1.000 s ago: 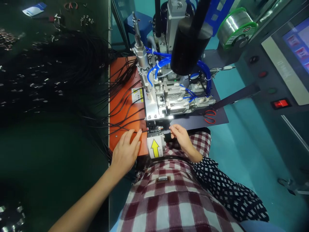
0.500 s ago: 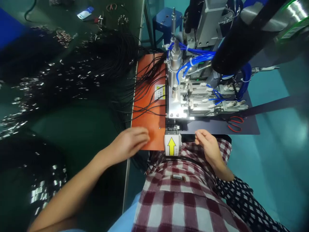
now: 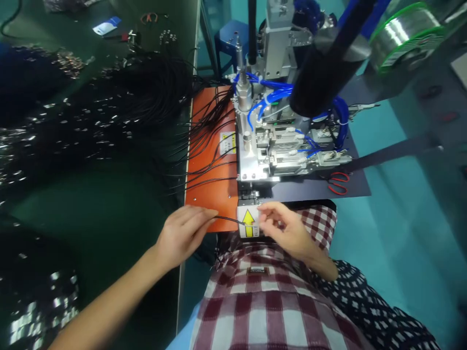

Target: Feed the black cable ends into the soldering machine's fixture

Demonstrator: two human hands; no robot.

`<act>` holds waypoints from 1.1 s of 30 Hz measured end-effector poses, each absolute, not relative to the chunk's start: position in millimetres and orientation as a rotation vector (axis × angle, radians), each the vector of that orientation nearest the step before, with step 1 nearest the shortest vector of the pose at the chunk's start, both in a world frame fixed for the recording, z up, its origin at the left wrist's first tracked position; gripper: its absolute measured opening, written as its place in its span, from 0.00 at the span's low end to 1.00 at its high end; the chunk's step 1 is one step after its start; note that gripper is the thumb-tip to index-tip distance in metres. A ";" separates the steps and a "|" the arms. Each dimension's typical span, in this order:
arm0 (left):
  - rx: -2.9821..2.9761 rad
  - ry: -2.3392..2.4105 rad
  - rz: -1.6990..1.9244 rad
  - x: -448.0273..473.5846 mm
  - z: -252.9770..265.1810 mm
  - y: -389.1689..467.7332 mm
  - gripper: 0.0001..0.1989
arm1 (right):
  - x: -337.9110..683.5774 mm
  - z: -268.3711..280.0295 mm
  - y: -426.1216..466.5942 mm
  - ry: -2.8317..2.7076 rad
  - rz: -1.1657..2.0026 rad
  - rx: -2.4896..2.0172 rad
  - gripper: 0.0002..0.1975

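Observation:
Between the thumb and fingers of my left hand (image 3: 188, 233) is a thin black cable (image 3: 229, 219). Its pale tip points right, over the white plate with a yellow arrow (image 3: 248, 232). My right hand (image 3: 284, 228) is at the right edge of that plate, close to the cable tip, with thumb and index finger curved and apart. Nothing can be made out between them. Just beyond both hands stands a metal machine (image 3: 251, 165) with blue air tubes. Several black cables run from it across an orange board (image 3: 211, 194).
Heaps of black cables (image 3: 146, 92) with shiny ends cover the dark table on the left. Red-handled scissors (image 3: 339, 183) lie on the grey board at right. A solder wire spool (image 3: 408, 36) and a dark cylinder (image 3: 314, 82) overhang the machine. A blue stool (image 3: 229, 41) stands behind.
A black cable now shows in my left hand, which earlier was blurred. My right hand has moved left to the arrow plate, and its fingers have spread. The whole view has shifted somewhat.

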State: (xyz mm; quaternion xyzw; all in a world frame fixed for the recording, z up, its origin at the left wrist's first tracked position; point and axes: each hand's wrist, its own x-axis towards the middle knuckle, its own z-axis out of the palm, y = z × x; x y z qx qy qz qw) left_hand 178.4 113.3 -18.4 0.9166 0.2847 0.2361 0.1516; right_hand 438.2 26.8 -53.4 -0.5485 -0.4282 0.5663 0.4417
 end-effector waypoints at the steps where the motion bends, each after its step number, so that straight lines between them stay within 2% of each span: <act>1: 2.632 0.816 0.701 184.3 -24.2 110.4 0.10 | 433.9 -53.1 26.4 -1.073 1.416 -1.342 0.16; 3: 2.664 0.821 0.735 193.6 -36.3 105.4 0.09 | 427.7 -53.3 26.7 -1.055 1.384 -1.311 0.17; 13: 2.706 0.825 0.775 219.7 -49.0 99.4 0.10 | 426.9 -56.1 22.4 -1.093 1.109 -1.335 0.06; 22: 2.631 0.706 0.796 237.1 -49.2 97.1 0.14 | 433.4 -58.3 12.8 -1.248 0.820 -1.172 0.11; 29: 2.607 0.854 0.585 227.9 -43.5 88.8 0.07 | 427.1 -60.5 24.3 -1.081 1.042 -1.377 0.02; 33: 2.315 0.881 0.365 236.0 -32.9 84.7 0.11 | 422.0 -60.8 29.4 -1.101 1.114 -1.365 0.01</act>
